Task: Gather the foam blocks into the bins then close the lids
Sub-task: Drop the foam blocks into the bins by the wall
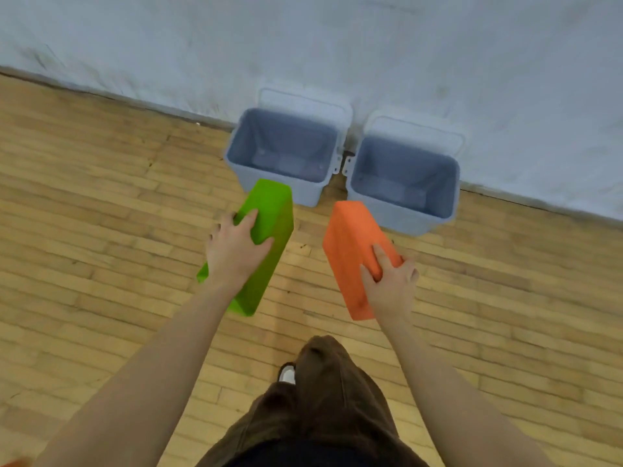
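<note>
Green block [269, 210], orange block [350, 237], grey bins [236, 156]

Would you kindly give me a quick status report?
Left hand grips green block, right hand grips orange block. Both bins open. Nothing blocking.

Bare forearms, baggy brown trousers [323, 409] and a white shoe [287, 375] with dark trim.

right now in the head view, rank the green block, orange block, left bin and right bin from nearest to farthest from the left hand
1. green block: held in the left hand itself.
2. orange block: to the right, held in the right hand.
3. left bin: just ahead, by the wall.
4. right bin: ahead and farthest right.
The orange block and left bin are nearly too close to call.
</note>
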`<state>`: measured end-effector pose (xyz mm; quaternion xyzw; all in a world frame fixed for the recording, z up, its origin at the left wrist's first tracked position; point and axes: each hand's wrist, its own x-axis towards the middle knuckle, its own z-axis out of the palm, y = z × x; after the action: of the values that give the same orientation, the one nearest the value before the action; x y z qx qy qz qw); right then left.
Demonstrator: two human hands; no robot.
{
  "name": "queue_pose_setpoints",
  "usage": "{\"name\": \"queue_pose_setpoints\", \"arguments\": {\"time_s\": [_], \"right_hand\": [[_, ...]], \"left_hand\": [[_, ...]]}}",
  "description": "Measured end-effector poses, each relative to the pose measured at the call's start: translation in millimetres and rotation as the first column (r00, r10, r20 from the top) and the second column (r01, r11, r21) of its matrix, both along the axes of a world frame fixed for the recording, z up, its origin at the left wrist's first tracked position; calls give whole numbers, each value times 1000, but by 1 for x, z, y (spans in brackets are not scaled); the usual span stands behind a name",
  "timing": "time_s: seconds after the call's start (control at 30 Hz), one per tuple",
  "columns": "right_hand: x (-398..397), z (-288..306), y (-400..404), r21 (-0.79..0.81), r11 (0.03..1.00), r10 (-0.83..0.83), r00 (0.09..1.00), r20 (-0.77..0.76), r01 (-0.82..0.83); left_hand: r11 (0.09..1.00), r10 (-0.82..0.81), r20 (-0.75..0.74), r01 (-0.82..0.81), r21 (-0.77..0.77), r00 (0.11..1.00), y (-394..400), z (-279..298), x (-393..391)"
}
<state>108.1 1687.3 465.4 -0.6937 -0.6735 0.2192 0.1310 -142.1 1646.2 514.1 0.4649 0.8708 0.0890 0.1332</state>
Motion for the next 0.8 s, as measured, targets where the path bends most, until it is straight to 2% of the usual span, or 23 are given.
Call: {"name": "queue_pose_setpoints", "arguments": {"time_s": [0.2,0.5,0.63,0.8], "right_hand": [[-46,-23,142,-9,995,-102,991,-86,101],[-183,-44,356,-43,998,37,997,-62,-40],[-258,-61,421,-53,998,40,997,-71,-44],[-349,-107,482,-28,1000,-9,999,-46,7]], "left_hand": [[997,-68,20,67,26,998,163,-19,-50],[998,41,41,-39,-40,998,359,-47,-164],[994,111,122,-107,-36,986,427,-80,-219],[996,91,179,-89,-21,980,499,-133,-291]]}}
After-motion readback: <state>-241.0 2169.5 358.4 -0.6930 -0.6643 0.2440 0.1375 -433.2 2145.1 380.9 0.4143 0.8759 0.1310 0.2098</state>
